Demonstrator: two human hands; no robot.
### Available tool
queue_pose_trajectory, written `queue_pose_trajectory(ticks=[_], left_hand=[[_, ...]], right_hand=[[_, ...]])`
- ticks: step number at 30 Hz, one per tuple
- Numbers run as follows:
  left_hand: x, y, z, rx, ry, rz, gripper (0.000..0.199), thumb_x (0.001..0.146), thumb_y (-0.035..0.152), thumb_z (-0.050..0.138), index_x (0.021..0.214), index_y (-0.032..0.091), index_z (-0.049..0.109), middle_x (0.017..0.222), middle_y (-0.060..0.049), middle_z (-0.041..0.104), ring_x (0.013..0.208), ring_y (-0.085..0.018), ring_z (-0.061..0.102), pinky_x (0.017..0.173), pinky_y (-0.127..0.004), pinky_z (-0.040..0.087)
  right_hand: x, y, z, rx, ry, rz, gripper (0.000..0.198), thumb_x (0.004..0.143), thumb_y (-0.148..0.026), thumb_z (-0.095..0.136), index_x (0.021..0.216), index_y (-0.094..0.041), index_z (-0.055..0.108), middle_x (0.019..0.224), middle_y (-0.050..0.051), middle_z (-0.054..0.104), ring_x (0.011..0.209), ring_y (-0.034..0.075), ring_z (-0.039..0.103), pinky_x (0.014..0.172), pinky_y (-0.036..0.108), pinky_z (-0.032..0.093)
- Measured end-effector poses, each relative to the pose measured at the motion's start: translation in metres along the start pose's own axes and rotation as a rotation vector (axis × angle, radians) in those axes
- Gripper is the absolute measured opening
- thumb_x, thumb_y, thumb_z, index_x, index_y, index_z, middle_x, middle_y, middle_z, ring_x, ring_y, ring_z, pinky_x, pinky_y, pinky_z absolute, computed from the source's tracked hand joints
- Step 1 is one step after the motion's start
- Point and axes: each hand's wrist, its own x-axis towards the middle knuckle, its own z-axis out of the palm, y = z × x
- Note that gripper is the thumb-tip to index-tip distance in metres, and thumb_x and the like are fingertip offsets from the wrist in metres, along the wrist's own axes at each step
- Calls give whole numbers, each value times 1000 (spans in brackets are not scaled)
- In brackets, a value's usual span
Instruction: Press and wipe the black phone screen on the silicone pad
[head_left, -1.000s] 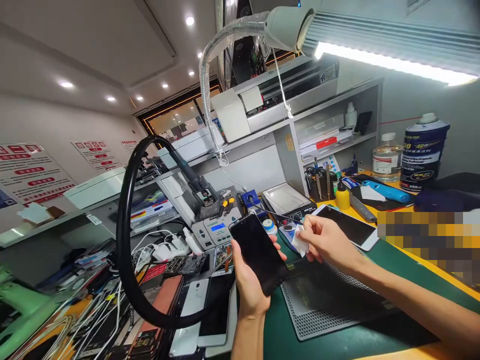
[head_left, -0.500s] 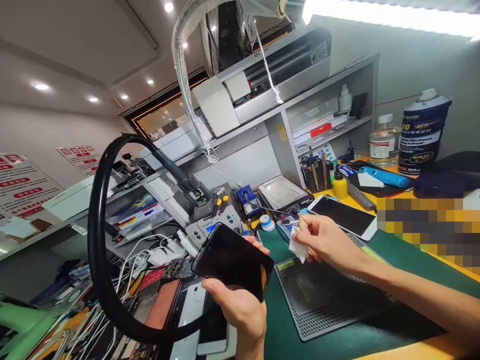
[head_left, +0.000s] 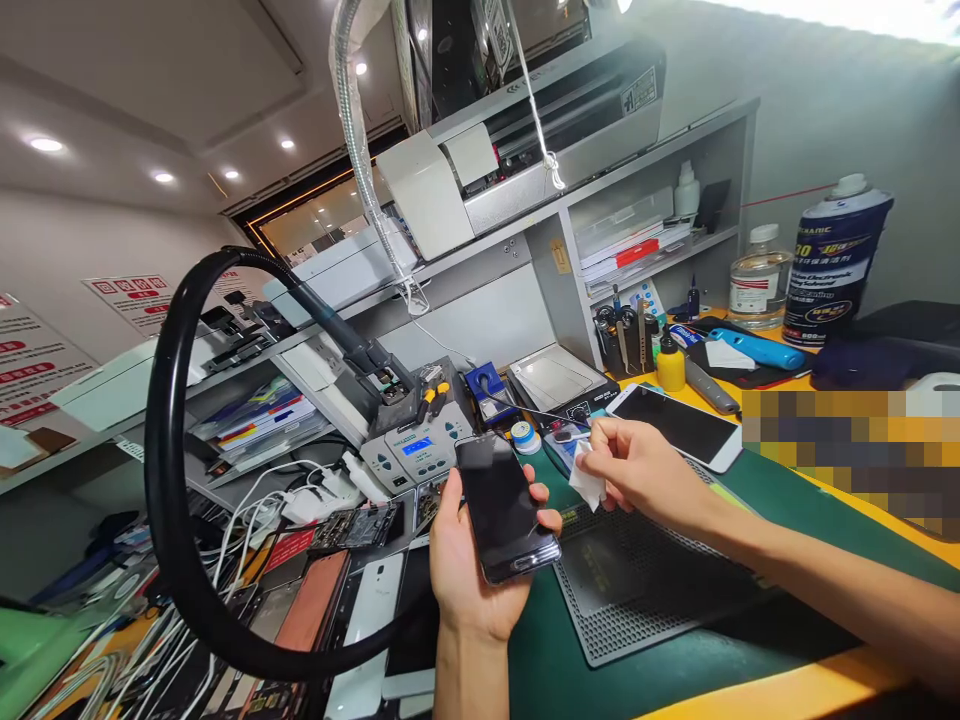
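A black smartphone [head_left: 504,510] lies in my left hand [head_left: 480,590], its dark screen facing up and its lower edge tilted toward me. The thumb presses along one side and the fingertips wrap round the other. To the right, my right hand [head_left: 637,468] pinches a small white wipe [head_left: 586,485] between thumb and fingers, apart from the phone. Below that hand a grey perforated mat [head_left: 600,635] rests on the green work mat [head_left: 555,690]. Just behind the right hand lies a white phone [head_left: 682,428] with a black screen.
A thick black hose [head_left: 161,480] loops at the left, from a soldering station [head_left: 420,445]. White cables [head_left: 225,600] and several phones and boards crowd the left. At the back right stand a spray can [head_left: 832,265], a clear bottle [head_left: 759,280] and a yellow bottle [head_left: 670,368].
My left hand has turned the phone from sideways to nearly upright, its fingers now wrapped round the edge. The right hand keeps the wipe and has shifted slightly left. The view has moved a little.
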Motion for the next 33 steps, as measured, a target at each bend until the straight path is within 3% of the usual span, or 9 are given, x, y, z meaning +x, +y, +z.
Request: queue_pose_trajectory(ticks=[6, 12, 16, 20, 24, 27, 30, 33], left_hand=[[6, -1, 0, 86, 80, 100, 34, 98, 40, 46, 93, 14, 68, 83, -10, 65, 66, -18, 59, 54, -29, 47], [18, -2, -6, 171, 265, 107, 15, 94, 13, 54, 102, 9, 66, 79, -9, 69, 65, -15, 68, 64, -26, 58], [21, -7, -10, 254, 243, 239, 33, 92, 12, 59, 125, 19, 62, 97, -8, 75, 77, -17, 74, 73, -29, 61], [22, -10, -11, 420, 263, 341, 40, 94, 23, 62, 134, 23, 58, 109, -9, 75, 86, -20, 76, 82, -35, 62], [24, -13, -13, 444, 289, 354, 41, 93, 24, 64, 133, 22, 60, 110, -9, 76, 90, -21, 75, 84, -35, 60], [24, -16, -14, 471, 280, 395, 44, 89, 24, 69, 132, 24, 61, 116, -7, 74, 95, -21, 74, 86, -32, 59], [22, -20, -12, 502, 229, 409, 45, 88, 26, 71, 132, 24, 62, 120, -7, 73, 102, -22, 72, 89, -32, 58], [20, -24, -8, 481, 162, 356, 46, 88, 24, 71, 133, 24, 61, 120, -7, 73, 107, -23, 71, 92, -32, 57]], right_hand=[[0, 0, -1, 4, 1, -7, 28, 75, -30, 65, 62, -23, 40, 38, -9, 50, 37, 10, 51, 39, 19, 33], [3, 5, -4, 66, 8, -6, 30, 75, -30, 66, 61, -23, 40, 38, -9, 49, 37, 11, 51, 37, 18, 32], [6, 7, -6, 104, 25, -3, 31, 75, -31, 67, 62, -24, 40, 39, -9, 50, 38, 11, 52, 35, 18, 32], [5, 4, -5, 118, 0, -19, 31, 75, -30, 71, 68, -23, 42, 41, -10, 51, 37, 10, 51, 36, 18, 33], [-4, 6, 6, 148, -177, -22, 31, 73, -32, 79, 88, -20, 55, 56, -8, 58, 45, 11, 54, 37, 19, 36], [-10, 16, 18, 78, -289, -33, 24, 77, -32, 79, 85, -17, 62, 60, -5, 59, 52, 10, 53, 44, 20, 38], [-7, 25, 24, 52, -280, -89, 20, 78, -31, 79, 77, -16, 66, 60, -4, 57, 54, 9, 49, 50, 22, 38], [1, 26, 20, 22, -186, -159, 22, 79, -36, 79, 80, -15, 72, 63, -3, 57, 55, 10, 48, 52, 24, 38]])
